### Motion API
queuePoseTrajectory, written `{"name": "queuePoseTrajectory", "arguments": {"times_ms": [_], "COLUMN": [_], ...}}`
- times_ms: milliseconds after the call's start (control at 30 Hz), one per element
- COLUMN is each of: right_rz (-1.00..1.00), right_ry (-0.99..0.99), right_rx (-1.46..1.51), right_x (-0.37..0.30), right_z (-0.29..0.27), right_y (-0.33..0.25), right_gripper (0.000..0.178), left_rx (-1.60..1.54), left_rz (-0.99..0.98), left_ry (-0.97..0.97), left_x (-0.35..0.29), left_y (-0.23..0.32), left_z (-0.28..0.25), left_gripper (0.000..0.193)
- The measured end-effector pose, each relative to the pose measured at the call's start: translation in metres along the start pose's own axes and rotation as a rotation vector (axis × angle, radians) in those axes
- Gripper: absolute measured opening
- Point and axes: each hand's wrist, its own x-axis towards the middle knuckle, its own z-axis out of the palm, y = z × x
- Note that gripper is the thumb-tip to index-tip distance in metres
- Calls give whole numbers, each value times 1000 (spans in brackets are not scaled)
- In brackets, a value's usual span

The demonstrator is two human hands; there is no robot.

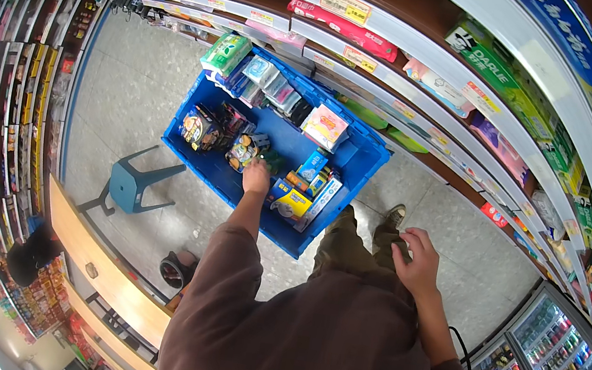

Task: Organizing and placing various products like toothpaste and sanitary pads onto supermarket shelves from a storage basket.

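Note:
My left hand (257,178) reaches down into a large blue plastic crate (196,164). Its fingers are closed around or against a small dark green item (273,160) whose kind I cannot make out. Beside it lies a colourful printed package (244,150), and more dark packs (201,129) sit in the left corner. At the crate's right end are a blue and yellow box (289,203) and several smaller boxes. A pink and white pack (325,126) stands by the far wall. Over the floor near my right leg hangs my right hand (420,262), loosely bent, fingers apart, holding nothing.
Shelves with price strips (375,67) run along the far and right side, just past the crate. A blue stool (135,185) stands left, near a wooden counter (108,264). Glass-door drink fridges (543,352) stand at lower right. My shoe (395,215) is beside the crate.

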Motion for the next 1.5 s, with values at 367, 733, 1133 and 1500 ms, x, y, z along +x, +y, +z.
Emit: {"name": "queuePoseTrajectory", "arguments": {"times_ms": [367,733,1133,1500], "right_rz": [-3,-90,41,66], "right_ry": [758,1751,1439,1598], "right_rx": [-55,107,-21,543], "right_x": [-21,-55,20,-54], "right_z": [-119,-424,-585,-584], "right_y": [73,142,161,186], "right_gripper": [25,32,63,38], "left_rx": [-407,-604,-584,-506], "left_rz": [168,969,821,902], "left_ry": [414,-269,-194,-283], "left_x": [-71,-204,-234,-256], "left_y": [104,410,447,469], "left_z": [-135,-163,-172,-170], "left_gripper": [12,13,17,25]}}
